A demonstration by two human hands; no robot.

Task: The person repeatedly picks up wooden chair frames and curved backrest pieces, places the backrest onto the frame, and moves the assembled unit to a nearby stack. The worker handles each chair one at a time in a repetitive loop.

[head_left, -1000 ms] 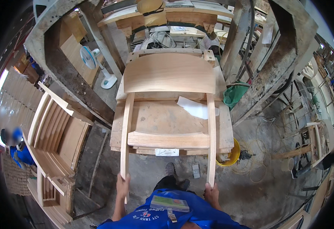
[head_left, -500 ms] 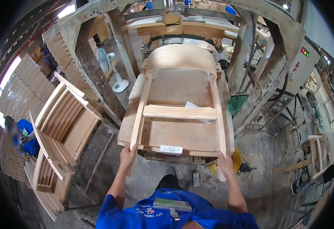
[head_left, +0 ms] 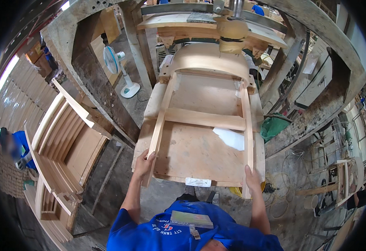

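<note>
Yellow bucket (head_left: pixel 235 191) is mostly hidden behind table (head_left: pixel 191 161) edge, contents unseen. Chair-back frame (head_left: pixel 210 120): pale wood, arched top rail (head_left: pixel 208 62), one crossbar (head_left: pixel 189 116); over table. Left hand (head_left: pixel 143 165), right hand (head_left: pixel 254 180) each grip a post (head_left: pixel 159 129).

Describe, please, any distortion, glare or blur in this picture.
Head view, rim: the grey metal frame bends; head view, left: the bright white opening washed out, the blue-clothed co-worker partly blurred; head view, centre: the pale wooden curved-back frame looks sharp.
</note>
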